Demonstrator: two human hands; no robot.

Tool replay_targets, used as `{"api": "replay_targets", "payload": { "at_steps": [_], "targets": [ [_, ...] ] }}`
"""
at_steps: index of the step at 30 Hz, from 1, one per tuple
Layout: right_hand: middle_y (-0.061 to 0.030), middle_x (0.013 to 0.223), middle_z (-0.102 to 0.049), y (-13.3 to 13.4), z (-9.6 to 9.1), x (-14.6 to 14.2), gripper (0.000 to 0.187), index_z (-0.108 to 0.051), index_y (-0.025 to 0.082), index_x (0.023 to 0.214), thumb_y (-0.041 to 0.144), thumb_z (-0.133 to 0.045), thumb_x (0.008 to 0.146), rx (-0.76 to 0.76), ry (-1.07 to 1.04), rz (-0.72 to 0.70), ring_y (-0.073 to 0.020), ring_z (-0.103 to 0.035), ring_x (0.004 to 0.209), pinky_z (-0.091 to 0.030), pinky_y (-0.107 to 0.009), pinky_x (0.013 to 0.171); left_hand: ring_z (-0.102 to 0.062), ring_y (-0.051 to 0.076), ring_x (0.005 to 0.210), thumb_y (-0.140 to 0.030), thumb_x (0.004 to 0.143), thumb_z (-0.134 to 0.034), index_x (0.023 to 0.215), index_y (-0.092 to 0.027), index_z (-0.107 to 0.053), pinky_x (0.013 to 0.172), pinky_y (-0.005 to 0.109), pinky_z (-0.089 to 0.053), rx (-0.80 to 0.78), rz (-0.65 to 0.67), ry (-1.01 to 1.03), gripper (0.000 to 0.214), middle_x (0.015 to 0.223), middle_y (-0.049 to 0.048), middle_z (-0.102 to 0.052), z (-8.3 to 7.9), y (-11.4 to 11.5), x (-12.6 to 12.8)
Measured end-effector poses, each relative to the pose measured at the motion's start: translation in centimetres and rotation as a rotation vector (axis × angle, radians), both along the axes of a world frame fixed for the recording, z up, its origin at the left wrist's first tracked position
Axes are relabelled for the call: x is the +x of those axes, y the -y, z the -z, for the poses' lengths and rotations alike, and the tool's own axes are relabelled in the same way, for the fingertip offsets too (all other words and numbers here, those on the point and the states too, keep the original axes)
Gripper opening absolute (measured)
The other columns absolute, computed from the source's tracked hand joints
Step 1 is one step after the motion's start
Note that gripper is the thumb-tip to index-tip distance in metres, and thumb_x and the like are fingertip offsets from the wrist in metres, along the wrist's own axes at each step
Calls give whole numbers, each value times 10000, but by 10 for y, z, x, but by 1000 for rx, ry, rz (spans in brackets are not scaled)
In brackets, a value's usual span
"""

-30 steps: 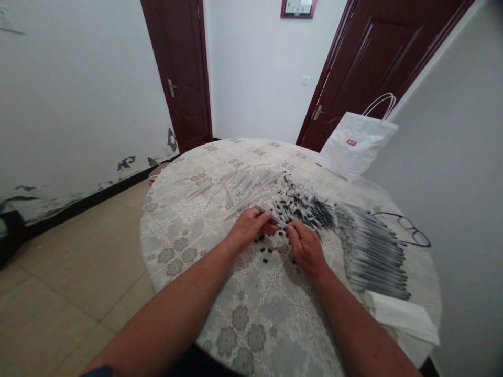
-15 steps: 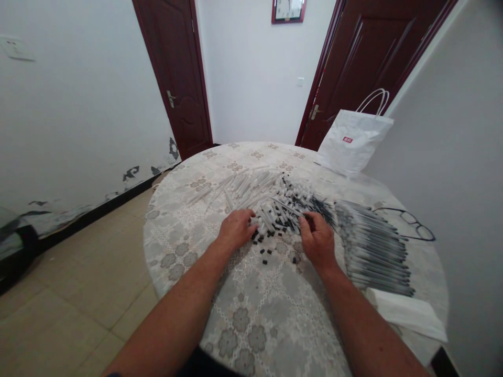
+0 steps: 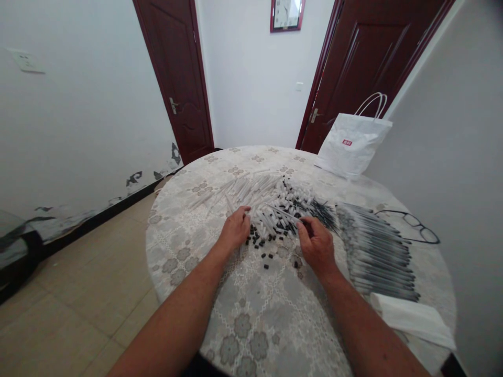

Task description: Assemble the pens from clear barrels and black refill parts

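Note:
My left hand (image 3: 234, 230) rests knuckles up at the near left edge of a heap of white pen barrels (image 3: 251, 189), its fingers curled down into the pile. What they grip is hidden. My right hand (image 3: 315, 242) sits at the heap's near right side, fingers pinched together among white caps and thin black refills (image 3: 320, 211). Small black plugs (image 3: 263, 247) lie scattered on the cloth between the two hands.
The round table (image 3: 259, 309) has a floral cloth. A row of finished pens (image 3: 377, 251) lies to the right, with glasses (image 3: 416, 228) beyond it, folded white paper (image 3: 412, 319) near the edge and a white paper bag (image 3: 351, 144) at the back. Two dark doors stand behind.
The hands held a white pen part together a second ago. They have since parted; the left went to the barrel heap, the right to the caps and refills.

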State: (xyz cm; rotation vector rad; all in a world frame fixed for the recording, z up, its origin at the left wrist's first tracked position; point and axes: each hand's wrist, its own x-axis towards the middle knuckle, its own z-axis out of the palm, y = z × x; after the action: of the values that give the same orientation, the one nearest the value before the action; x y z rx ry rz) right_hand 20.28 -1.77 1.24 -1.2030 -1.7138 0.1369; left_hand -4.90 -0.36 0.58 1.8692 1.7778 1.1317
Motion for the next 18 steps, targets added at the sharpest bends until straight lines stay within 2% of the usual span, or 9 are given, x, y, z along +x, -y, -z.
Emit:
{"api": "replay_targets", "payload": {
  "at_steps": [5, 8, 12, 18],
  "targets": [
    [-30, 836, -650, 8, -1, -6, 176, -643, 194, 993, 331, -552, 931, 10, 38, -115, -157, -585, 710, -455, -276, 699, -644, 162, 675, -269, 848, -545, 1088, -194, -595, 616, 292, -529, -146, 112, 812, 256, 879, 49, -682, -6, -1, 5],
    [-30, 837, -646, 12, -2, -9, 160, -643, 196, 991, 317, -559, 929, 15, 63, -152, -155, -587, 710, -457, -272, 697, -662, 154, 687, -277, 816, -640, 985, -178, -553, 619, 286, -557, -194, 157, 1140, 214, 873, 60, -688, -10, 0, 9],
    [-30, 833, -645, 14, -3, -11, 154, -638, 195, 990, 311, -555, 931, 4, 70, -159, -158, -596, 719, -461, -272, 705, -700, 162, 749, -257, 806, -694, 939, -149, -560, 698, 296, -582, -195, 190, 1318, 217, 957, 119, -717, -15, 1, 10],
    [-33, 837, -648, 10, -3, -9, 153, -637, 194, 975, 310, -546, 935, 27, 89, -111, -162, -595, 729, -457, -274, 716, -724, 189, 806, -249, 800, -722, 957, -134, -607, 743, 315, -593, -181, 167, 1371, 226, 920, 109, -728, -15, 0, 9]
  ]
}}
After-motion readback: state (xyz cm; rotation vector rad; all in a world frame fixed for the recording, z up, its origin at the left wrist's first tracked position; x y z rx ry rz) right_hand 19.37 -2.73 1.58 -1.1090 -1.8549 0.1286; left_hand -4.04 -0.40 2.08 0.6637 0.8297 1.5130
